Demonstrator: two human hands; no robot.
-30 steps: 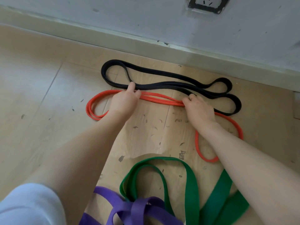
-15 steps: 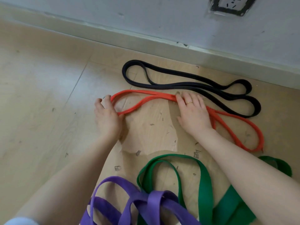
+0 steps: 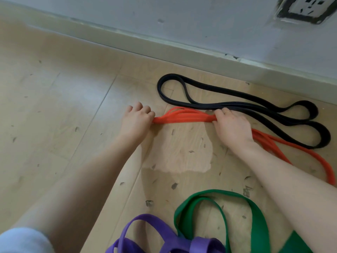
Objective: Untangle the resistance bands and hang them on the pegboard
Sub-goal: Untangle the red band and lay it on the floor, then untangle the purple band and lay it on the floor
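Observation:
An orange resistance band lies on the wooden floor, bunched into several strands between my hands. My left hand grips its left end with curled fingers. My right hand holds the strands further right, and the rest of the orange band trails off to the right edge. A black band lies in long loops just beyond, next to the wall. Near me lie a wide green band and a purple band, which overlap at the bottom edge. No pegboard is in view.
A pale skirting board and a grey wall run across the back, with a wall socket at the top right. The floor to the left is bare wood with small dark flecks.
My hands have gathered the orange band's spread loop into a tight bundle of strands between them. The left hand now grips its end. The view has shifted left, so the bands appear further right.

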